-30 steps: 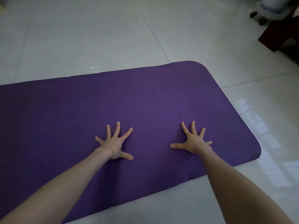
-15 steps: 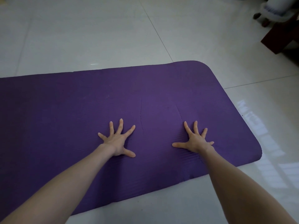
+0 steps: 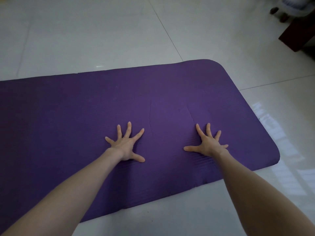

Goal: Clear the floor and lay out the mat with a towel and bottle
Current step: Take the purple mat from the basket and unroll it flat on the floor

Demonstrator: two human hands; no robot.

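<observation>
Both of my hands are pressed palm-down on the purple mat (image 3: 68, 125), and neither holds anything. My left hand (image 3: 126, 147) sits at about 7 o'clock from the middle of the view. Its fingers (image 3: 129, 127) are straight and fanned wide apart toward 12 o'clock, and its thumb (image 3: 139, 158) is stretched out toward 4 o'clock. My right hand (image 3: 208, 145) sits at about 4 o'clock, spread open the same way, with its thumb (image 3: 189, 148) reaching toward 9 o'clock. The two thumbs point at each other but are well apart, with bare mat between them.

Both hands are flat against the foam. Under the heel of my right hand the surface bunches into small ripples (image 3: 202, 160). Two thin creases (image 3: 150, 116) run up the mat toward 12 o'clock from between my hands. My bare forearms (image 3: 76, 193) come in from the 7 and 5 o'clock corners.

The mat lies unrolled and flat on the pale tiled floor (image 3: 85, 31). It runs off the view at 9 o'clock and ends in rounded corners toward 3 o'clock. My hands are near that end, closer to the mat's near long edge than to its far one.

At about 1 o'clock, well apart from the mat, stands a piece of dark furniture (image 3: 296, 36). A white object (image 3: 293, 4) is above it, too cut off by the edge of the view for me to tell what it is. A patch of reflected light (image 3: 279, 142) lies on the tiles just beside the mat's end at 3 o'clock.
</observation>
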